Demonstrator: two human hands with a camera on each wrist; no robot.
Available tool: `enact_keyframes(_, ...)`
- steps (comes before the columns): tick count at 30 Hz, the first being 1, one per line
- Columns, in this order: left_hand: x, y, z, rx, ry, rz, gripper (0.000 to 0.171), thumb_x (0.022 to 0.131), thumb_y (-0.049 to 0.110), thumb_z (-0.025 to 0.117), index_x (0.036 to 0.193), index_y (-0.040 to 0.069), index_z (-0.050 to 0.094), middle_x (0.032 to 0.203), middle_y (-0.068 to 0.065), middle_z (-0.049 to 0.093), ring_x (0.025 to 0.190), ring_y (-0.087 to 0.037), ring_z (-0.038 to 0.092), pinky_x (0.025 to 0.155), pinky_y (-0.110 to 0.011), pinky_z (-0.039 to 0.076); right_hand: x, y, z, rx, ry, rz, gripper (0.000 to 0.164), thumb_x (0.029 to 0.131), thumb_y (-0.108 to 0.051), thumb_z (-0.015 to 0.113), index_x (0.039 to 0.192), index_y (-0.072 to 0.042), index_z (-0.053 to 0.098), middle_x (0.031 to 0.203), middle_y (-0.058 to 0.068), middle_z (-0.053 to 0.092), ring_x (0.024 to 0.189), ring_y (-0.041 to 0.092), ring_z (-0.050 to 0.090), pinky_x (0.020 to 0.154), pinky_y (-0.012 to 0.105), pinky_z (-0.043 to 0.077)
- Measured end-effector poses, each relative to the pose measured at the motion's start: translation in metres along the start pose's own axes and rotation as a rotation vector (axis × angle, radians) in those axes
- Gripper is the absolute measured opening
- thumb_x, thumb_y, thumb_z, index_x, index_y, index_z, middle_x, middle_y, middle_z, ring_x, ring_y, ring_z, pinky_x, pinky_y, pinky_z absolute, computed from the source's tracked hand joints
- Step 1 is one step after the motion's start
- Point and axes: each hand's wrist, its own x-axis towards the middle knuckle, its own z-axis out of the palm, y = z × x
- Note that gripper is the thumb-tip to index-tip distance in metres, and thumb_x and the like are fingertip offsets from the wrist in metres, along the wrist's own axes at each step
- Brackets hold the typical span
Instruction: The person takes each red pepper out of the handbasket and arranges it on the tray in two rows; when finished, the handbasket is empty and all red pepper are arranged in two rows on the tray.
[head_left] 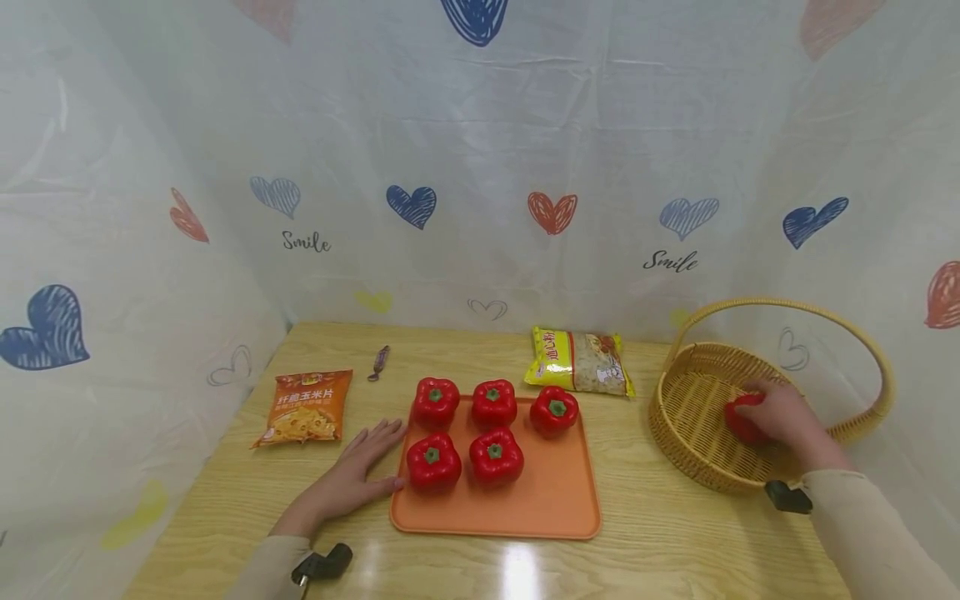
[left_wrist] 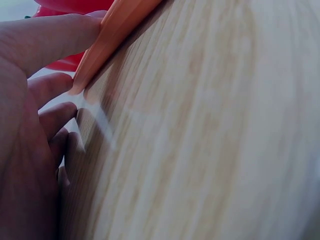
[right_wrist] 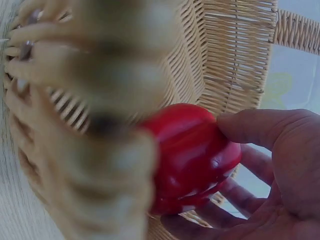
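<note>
My right hand (head_left: 783, 412) reaches inside the wicker basket (head_left: 684, 457) at the right and holds a red bell pepper (right_wrist: 192, 155). In the right wrist view, the thumb lies on the pepper's upper side and the fingers curve beneath it. The blurred basket rim covers part of the pepper there. At the left edge of the orange tray (head_left: 551, 504), my left hand (head_left: 348, 479) lies with its fingers extended, its thumb at the tray's rim. Several red bell peppers (head_left: 497, 458) with green stems sit on the tray in two rows.
An orange snack bag (head_left: 307, 408) lies at the left, with a small wrapped candy (head_left: 380, 363) behind the tray's left side. A yellow food packet (head_left: 579, 362) lies at the back. The basket's tall handle (head_left: 787, 306) arches over it. A heart-printed curtain (head_left: 480, 267) encloses the table.
</note>
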Motion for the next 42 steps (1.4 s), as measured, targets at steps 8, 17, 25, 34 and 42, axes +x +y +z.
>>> enact_keyframes(8,0.000,-0.001,0.000,0.007,0.001,0.003,0.080,0.093,0.049,0.070,0.159,0.020,0.038,0.166,-0.006,0.031,0.155,-0.034,0.015,0.123,-0.061,0.003,-0.001,0.001,0.002,0.003,-0.024,-0.001,0.051,0.096,-0.022,0.066,0.127,0.016,0.052,0.109,0.041,0.058,0.093,0.047,0.058,0.077,0.055,0.055)
enact_keyframes(17,-0.001,-0.001,0.000,0.003,0.003,0.004,0.079,0.093,0.049,0.070,0.159,0.019,0.038,0.166,-0.007,0.031,0.155,-0.035,0.015,0.123,-0.062,0.003,-0.004,0.002,0.001,-0.006,-0.032,0.028,0.054,0.097,-0.028,0.066,0.131,0.011,0.052,0.114,0.041,0.057,0.096,0.050,0.056,0.079,0.058,0.053)
enact_keyframes(25,-0.001,-0.001,0.000,0.004,0.003,0.011,0.079,0.093,0.048,0.070,0.159,0.019,0.038,0.165,-0.007,0.031,0.155,-0.035,0.015,0.123,-0.061,0.003,-0.006,0.005,0.001,-0.013,-0.023,0.034,0.053,0.097,-0.030,0.067,0.129,0.010,0.052,0.113,0.041,0.056,0.095,0.050,0.056,0.080,0.060,0.052)
enact_keyframes(34,0.000,-0.001,0.001,0.010,0.004,0.011,0.079,0.093,0.048,0.071,0.159,0.019,0.039,0.165,-0.006,0.032,0.155,-0.035,0.016,0.123,-0.060,0.003,-0.009,0.008,0.006,0.017,0.029,0.006,0.052,0.094,-0.029,0.071,0.124,0.010,0.055,0.108,0.038,0.059,0.093,0.048,0.058,0.078,0.059,0.054)
enact_keyframes(42,-0.001,0.000,0.000,0.011,0.004,0.009,0.079,0.092,0.048,0.071,0.159,0.019,0.039,0.165,-0.007,0.032,0.155,-0.035,0.016,0.123,-0.060,0.003,-0.014,0.005,0.009,0.053,0.066,-0.005,0.051,0.095,-0.029,0.072,0.124,0.008,0.054,0.111,0.037,0.058,0.095,0.047,0.057,0.077,0.058,0.056)
